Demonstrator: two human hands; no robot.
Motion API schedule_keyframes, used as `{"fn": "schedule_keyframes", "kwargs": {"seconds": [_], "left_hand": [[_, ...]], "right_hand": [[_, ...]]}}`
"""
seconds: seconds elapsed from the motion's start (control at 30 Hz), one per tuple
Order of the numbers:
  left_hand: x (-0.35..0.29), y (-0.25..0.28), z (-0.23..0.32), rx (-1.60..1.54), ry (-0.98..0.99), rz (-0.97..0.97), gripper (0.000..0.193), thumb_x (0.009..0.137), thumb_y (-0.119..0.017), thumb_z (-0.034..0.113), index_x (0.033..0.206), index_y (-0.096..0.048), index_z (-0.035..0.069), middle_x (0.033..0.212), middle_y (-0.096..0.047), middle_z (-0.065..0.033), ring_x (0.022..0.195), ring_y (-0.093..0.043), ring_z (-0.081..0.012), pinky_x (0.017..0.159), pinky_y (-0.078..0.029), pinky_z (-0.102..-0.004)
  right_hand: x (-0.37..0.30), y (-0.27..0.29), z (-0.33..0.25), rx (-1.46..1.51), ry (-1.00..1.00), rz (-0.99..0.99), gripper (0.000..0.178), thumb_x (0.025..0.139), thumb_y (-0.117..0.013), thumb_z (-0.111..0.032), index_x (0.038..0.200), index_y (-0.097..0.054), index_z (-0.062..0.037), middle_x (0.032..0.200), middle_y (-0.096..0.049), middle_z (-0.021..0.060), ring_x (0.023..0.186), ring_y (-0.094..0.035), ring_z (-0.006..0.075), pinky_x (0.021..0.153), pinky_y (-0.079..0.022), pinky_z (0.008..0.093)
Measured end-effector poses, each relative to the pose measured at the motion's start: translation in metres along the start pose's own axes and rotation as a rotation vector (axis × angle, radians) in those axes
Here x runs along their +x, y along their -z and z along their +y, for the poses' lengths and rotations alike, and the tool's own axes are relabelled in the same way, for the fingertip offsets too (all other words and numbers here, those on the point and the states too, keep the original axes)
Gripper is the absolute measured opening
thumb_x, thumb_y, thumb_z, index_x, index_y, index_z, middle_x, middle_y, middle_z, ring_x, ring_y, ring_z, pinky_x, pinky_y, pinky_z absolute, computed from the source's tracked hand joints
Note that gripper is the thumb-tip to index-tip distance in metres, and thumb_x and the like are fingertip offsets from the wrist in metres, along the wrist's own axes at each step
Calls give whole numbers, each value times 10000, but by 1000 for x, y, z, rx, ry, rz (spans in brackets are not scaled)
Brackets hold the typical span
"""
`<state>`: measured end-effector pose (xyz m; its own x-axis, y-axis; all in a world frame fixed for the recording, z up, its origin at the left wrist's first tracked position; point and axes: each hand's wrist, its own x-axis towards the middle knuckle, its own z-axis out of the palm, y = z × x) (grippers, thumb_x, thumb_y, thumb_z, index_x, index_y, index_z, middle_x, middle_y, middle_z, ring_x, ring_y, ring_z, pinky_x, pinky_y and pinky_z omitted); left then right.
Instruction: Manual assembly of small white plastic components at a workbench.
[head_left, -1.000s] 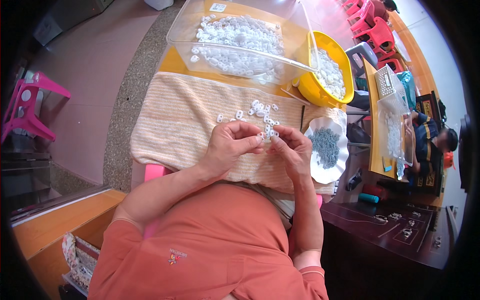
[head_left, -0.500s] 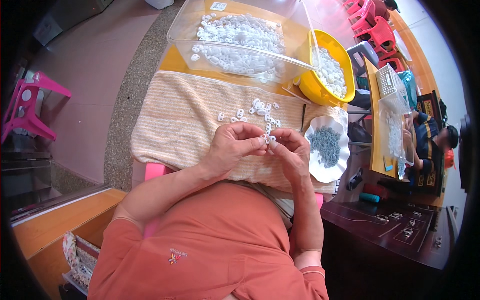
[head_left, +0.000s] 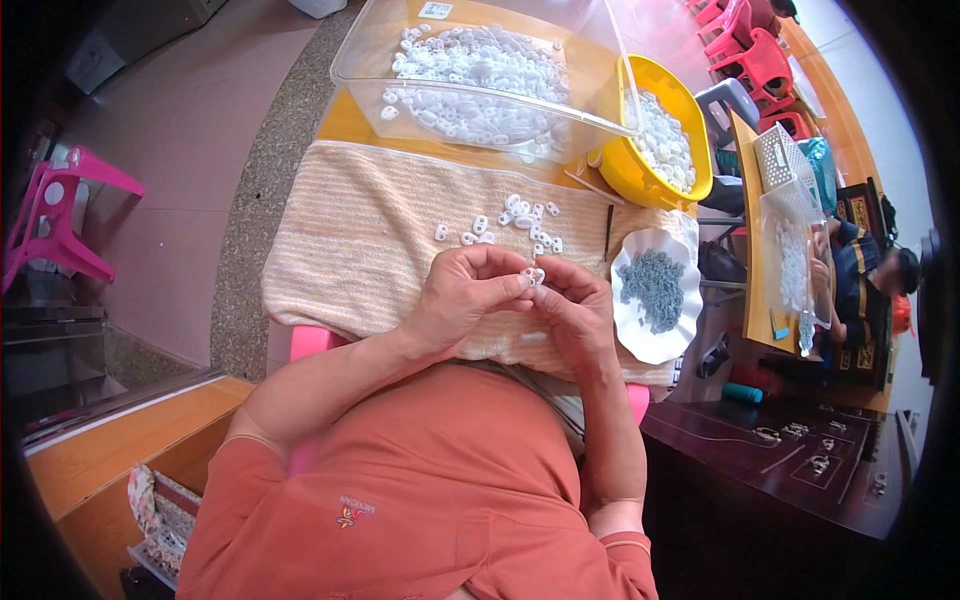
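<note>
A small white plastic piece [head_left: 537, 274] is pinched where my fingertips meet, over the towel. My left hand [head_left: 468, 293] grips it from the left with thumb and forefinger. From the other side my right hand [head_left: 578, 308] closes thumb and fingers on the same spot; the fingertips partly hide the piece. Just beyond my fingers lie several loose white oval pieces with holes [head_left: 519, 211] on the striped towel [head_left: 350, 230]. Beside my right hand stands a white wavy-edged plate [head_left: 641, 346] holding a heap of small blue-grey parts [head_left: 652, 290]. A thin black stick [head_left: 608, 233] rests left of the plate.
Beyond the towel stand a clear plastic box [head_left: 360, 75] and a yellow basin [head_left: 706, 150], both holding white pieces. Left on the floor is a pink stool [head_left: 65, 220]. At far right, another person [head_left: 855, 265] sits by a table with a white basket [head_left: 778, 160].
My right hand has moved slightly left, bringing its fingertips against those of my left hand at the white piece. My left hand has barely moved.
</note>
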<state>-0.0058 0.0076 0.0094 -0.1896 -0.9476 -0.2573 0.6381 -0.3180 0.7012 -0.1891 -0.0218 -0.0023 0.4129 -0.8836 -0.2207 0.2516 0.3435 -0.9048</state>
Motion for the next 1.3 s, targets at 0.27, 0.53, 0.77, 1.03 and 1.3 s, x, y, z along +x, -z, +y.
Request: {"fn": "schedule_keyframes", "kwargs": {"seconds": [0.27, 0.53, 0.77, 1.03, 1.3], "left_hand": [[1, 2, -2, 17, -24, 3, 141, 863, -633, 16, 992, -604, -33, 899, -651, -94, 802, -655, -158, 727, -577, -284], [2, 2, -1, 63, -33, 11, 151, 856, -639, 11, 996, -611, -39, 904, -648, -88, 794, -649, -144, 722, -576, -282], [1, 1, 0, 101, -17, 15, 166, 851, -646, 9, 1003, -609, -45, 912, -644, -90, 806, -645, -145, 726, -582, -287], [2, 1, 0, 118, -9, 1, 171, 850, -648, 8, 1008, -613, -46, 921, -641, -84, 821, -639, -140, 728, -583, -283], [3, 4, -2, 131, -7, -10, 171, 850, -652, 14, 1007, -618, -45, 919, -650, -85, 822, -641, -136, 726, -577, -275]], "right_hand": [[-3, -6, -6, 48, 4, 43, 294, 870, -619, -4, 1158, -581, 43, 1014, -666, 131, 846, -661, 174, 710, -570, 290], [-3, -2, -7, -48, 46, 62, 290, 872, -617, -7, 1155, -589, 49, 971, -668, 111, 773, -642, 149, 693, -565, 282], [-4, -3, -10, -82, 50, 73, 300, 864, -626, -13, 1155, -594, 52, 945, -666, 102, 744, -624, 130, 684, -545, 267], [-5, -3, -10, -61, 49, 69, 296, 869, -612, -7, 1158, -591, 56, 953, -664, 107, 749, -623, 130, 705, -542, 271], [-4, 4, -6, -92, 66, 34, 295, 874, -599, -1, 1161, -582, 64, 974, -663, 128, 783, -642, 153, 725, -579, 330]]}}
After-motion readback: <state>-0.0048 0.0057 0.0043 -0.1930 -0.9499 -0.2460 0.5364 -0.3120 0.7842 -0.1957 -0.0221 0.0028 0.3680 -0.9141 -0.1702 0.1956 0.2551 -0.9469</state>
